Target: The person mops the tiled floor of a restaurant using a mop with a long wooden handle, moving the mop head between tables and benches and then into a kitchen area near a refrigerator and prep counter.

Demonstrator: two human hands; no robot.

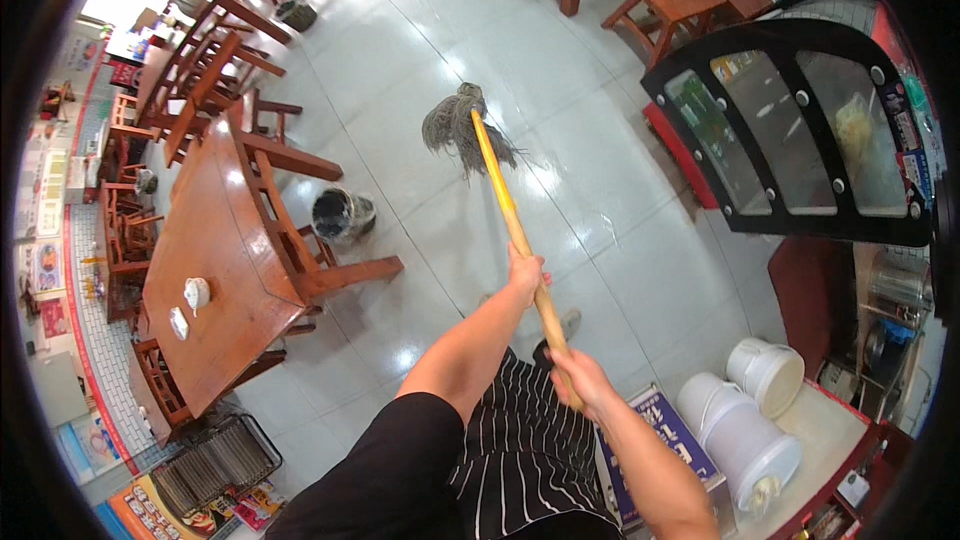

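A Long Reach, Held in Two Grips

At the left stood a brown wooden table with thick legs point(205, 210), and near those legs a round waste bin with a dark inside point(355, 228); good mopping there seemed to call for steering around both. Farther right, a shaggy grey string mop head point(455, 132) rested on the glossy pale tile floor point(420, 240), ahead of the person; spread strands and overlapping strokes would likely have served best. A straight yellow wooden handle point(507, 205) slanted from it toward the body. The bare left hand point(525, 275) wrapped its curled fingers around the handle's middle, well placed to guide. The bare right hand point(585, 380) closed around the handle near its top end, fingers bent together, their tips partly hidden.
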